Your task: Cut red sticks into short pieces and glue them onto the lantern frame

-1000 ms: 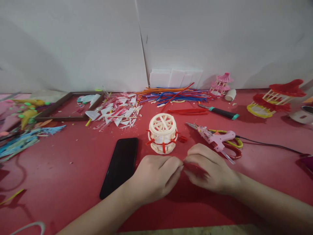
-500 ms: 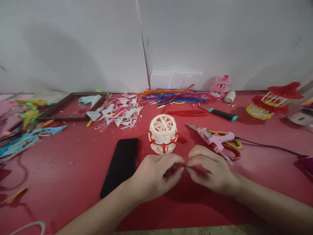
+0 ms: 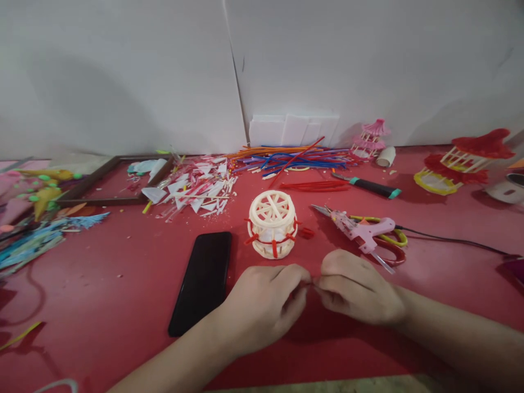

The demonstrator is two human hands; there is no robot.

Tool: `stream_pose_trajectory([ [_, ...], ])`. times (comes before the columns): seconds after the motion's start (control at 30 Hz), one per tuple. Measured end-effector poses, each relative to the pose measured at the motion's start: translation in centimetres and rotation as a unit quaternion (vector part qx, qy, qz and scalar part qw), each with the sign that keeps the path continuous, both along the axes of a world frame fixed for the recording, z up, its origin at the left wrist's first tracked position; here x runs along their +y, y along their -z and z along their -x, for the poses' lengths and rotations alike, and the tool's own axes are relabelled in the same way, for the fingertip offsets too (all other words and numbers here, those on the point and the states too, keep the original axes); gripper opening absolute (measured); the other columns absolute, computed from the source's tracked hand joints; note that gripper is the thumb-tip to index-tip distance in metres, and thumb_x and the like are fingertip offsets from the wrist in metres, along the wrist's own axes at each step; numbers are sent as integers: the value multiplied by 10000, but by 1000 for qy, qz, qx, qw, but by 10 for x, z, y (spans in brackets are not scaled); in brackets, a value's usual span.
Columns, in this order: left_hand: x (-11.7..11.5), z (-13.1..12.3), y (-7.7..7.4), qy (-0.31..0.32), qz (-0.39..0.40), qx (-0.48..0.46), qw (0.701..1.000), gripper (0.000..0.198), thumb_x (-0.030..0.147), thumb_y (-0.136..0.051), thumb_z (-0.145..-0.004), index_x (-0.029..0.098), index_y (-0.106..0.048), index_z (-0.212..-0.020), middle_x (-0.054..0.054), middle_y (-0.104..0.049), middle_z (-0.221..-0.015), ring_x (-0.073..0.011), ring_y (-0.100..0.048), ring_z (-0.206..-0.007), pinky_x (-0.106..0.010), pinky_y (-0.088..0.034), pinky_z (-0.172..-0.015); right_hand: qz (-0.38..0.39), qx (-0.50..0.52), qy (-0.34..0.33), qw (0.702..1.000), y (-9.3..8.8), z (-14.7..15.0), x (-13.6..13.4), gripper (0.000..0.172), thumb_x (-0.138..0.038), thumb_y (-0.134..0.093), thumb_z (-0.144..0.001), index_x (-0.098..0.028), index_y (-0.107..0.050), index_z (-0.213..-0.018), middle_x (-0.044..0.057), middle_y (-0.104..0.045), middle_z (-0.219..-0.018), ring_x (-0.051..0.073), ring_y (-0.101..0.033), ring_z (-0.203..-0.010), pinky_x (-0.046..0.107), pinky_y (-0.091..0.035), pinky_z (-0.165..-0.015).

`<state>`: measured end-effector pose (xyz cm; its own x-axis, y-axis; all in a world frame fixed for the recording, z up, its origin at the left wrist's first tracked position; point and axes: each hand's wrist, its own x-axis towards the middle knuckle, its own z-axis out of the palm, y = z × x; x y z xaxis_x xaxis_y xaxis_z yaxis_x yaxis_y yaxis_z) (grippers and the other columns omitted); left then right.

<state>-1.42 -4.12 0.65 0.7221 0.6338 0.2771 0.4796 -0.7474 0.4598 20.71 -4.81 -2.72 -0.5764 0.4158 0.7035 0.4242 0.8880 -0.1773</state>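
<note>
Just in front of a cream drum-shaped model (image 3: 272, 224), my left hand (image 3: 268, 303) and my right hand (image 3: 360, 286) meet almost tip to tip. Fingers of both hands are pinched closed on a thin red strip (image 3: 313, 279), mostly hidden by the fingertips against the red table. The model stands upright, with a spoked round top and a red band with short red pegs around its middle. Beside it on the right lie a few short red pieces (image 3: 307, 233). A black phone (image 3: 201, 284) lies left of my left hand.
A pink glue gun (image 3: 368, 232) rests over scissors (image 3: 397, 254) on the right, its cord running right. Behind lie a utility knife (image 3: 374, 188), red strips (image 3: 317, 186) and a pile of coloured strips (image 3: 295, 161). White scraps (image 3: 200, 188) and a brown frame (image 3: 106, 201) are at back left.
My fingers have closed further around the red strip, so less of it shows. Both hands sit slightly lower in view. The drum-shaped model has stayed in place.
</note>
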Motion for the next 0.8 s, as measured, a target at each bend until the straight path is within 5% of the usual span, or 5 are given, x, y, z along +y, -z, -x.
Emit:
stream_pose_trajectory([
  [0.3,-6,-2,-2,3,-58,45,997,85,182,-469,-923,197,-553,-923,26,-632,-648,-167,-577,-496,-273,-372,-460,154,44,-3,987,-7,2,-7,131,-89,-550,-868,-176,-590,-957,55,-611,-850,162,-570,-789,288,-526,-686],
  [0.6,0,-3,2,6,-26,34,999,140,185,-430,-937,184,-557,-996,-19,-710,-822,-174,-663,-668,-271,-458,-574,83,50,22,995,-10,2,-6,114,-98,-557,-901,-191,-624,-901,45,-644,-810,167,-597,-785,303,-533,-713],
  [0.8,-1,-2,4,-11,-21,19,1000,111,188,-462,-911,180,-571,-892,15,-634,-672,-139,-568,-540,-250,-380,-502,99,54,19,993,-9,2,-5,94,-123,-581,-890,-200,-627,-917,42,-651,-822,167,-605,-787,313,-541,-723],
])
